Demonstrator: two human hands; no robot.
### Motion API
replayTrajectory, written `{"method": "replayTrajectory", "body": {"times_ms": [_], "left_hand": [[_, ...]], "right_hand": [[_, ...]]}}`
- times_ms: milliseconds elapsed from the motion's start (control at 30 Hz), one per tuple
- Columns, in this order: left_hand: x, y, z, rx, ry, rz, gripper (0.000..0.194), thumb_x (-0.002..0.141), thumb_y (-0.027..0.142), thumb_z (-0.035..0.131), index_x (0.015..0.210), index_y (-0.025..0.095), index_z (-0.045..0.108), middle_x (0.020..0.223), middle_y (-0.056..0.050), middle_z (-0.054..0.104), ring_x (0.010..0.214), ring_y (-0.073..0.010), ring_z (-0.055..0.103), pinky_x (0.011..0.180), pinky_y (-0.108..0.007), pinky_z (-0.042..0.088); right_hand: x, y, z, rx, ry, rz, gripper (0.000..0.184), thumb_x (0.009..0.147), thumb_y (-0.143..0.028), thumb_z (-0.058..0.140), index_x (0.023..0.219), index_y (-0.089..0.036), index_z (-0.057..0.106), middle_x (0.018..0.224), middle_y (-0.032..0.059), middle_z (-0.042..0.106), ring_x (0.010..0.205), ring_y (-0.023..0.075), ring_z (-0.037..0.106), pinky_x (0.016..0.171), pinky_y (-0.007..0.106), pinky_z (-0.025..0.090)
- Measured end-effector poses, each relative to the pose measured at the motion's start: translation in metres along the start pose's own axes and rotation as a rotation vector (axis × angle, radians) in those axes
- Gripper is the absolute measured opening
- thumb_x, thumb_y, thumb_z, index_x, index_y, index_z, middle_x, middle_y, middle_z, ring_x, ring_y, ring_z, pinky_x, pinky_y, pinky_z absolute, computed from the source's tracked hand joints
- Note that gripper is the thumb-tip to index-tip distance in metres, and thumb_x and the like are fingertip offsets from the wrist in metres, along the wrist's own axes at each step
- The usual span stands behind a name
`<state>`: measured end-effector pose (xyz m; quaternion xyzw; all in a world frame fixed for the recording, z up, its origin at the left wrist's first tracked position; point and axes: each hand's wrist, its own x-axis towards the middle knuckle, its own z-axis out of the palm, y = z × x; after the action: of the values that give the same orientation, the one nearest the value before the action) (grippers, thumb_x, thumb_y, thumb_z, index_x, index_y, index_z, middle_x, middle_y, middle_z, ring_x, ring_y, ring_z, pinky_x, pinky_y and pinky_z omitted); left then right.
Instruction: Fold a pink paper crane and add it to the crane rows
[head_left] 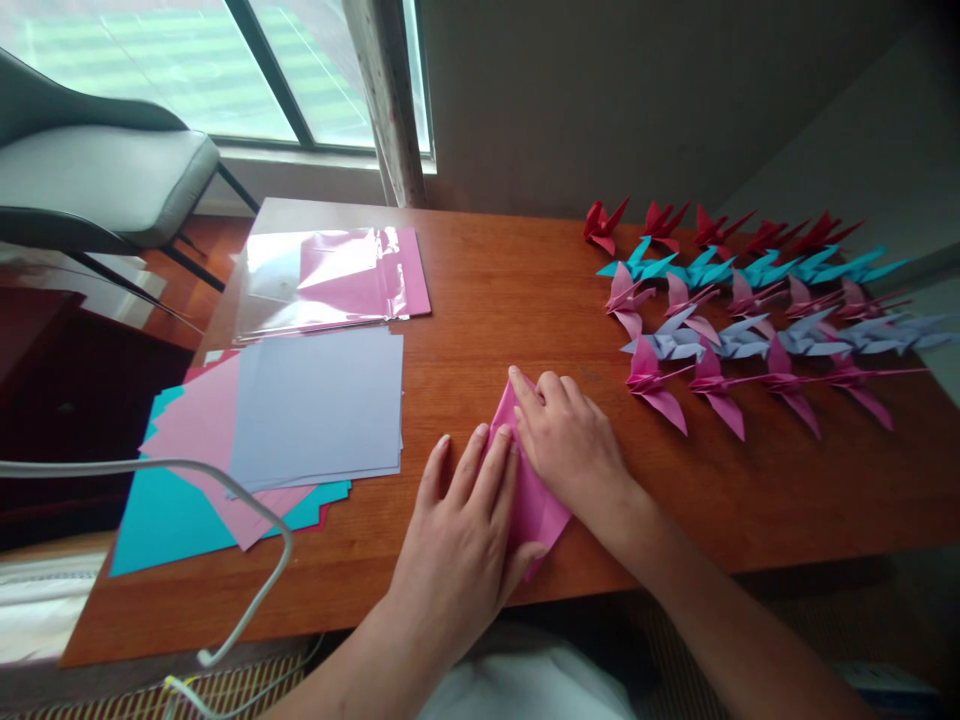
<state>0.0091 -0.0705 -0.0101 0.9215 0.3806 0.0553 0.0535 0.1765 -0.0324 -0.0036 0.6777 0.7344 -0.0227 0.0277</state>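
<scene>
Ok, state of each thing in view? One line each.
Pink paper: folded, lying flat
Left hand: fingers extended, on the pink paper
Right hand: on its upper part
Loose sheets: unfolded, overlapping
Paper cranes: folded, in rows
Clear packet: lying flat
White cable: loose, bent
Curtain: gathered aside

A wooden bench [495, 280] carries pink paper [541, 505] under the fingers [493, 465], sheets [319, 405] to their left, paper cranes [741, 290] to their right.
</scene>
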Motion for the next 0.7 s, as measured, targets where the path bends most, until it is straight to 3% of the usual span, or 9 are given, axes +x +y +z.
{"method": "replayTrajectory", "body": {"times_ms": [333, 700], "left_hand": [[-0.0007, 0.0004, 0.0014, -0.024, -0.015, -0.006, 0.077, 0.098, 0.065, 0.034, 0.152, 0.01, 0.043, 0.163, -0.01, 0.034, 0.152, -0.0321, 0.027, 0.124, -0.054, 0.014], [0.0016, 0.0008, 0.002, -0.019, 0.03, -0.02, 0.075, 0.098, 0.063, 0.039, 0.15, 0.01, 0.045, 0.161, -0.01, 0.039, 0.149, -0.0314, 0.033, 0.123, -0.053, 0.021]], "right_hand": [[-0.0013, -0.0003, -0.0009, -0.013, 0.003, -0.001, 0.05, 0.102, -0.023, 0.043, 0.152, -0.017, 0.043, 0.11, 0.0129, 0.063, 0.1, 0.0274, 0.057, 0.075, 0.038, 0.052], [0.0052, -0.0012, -0.0035, 0.006, -0.01, 0.03, 0.051, 0.1, -0.024, 0.046, 0.151, -0.018, 0.044, 0.114, 0.0128, 0.062, 0.103, 0.0266, 0.058, 0.075, 0.036, 0.053]]}}
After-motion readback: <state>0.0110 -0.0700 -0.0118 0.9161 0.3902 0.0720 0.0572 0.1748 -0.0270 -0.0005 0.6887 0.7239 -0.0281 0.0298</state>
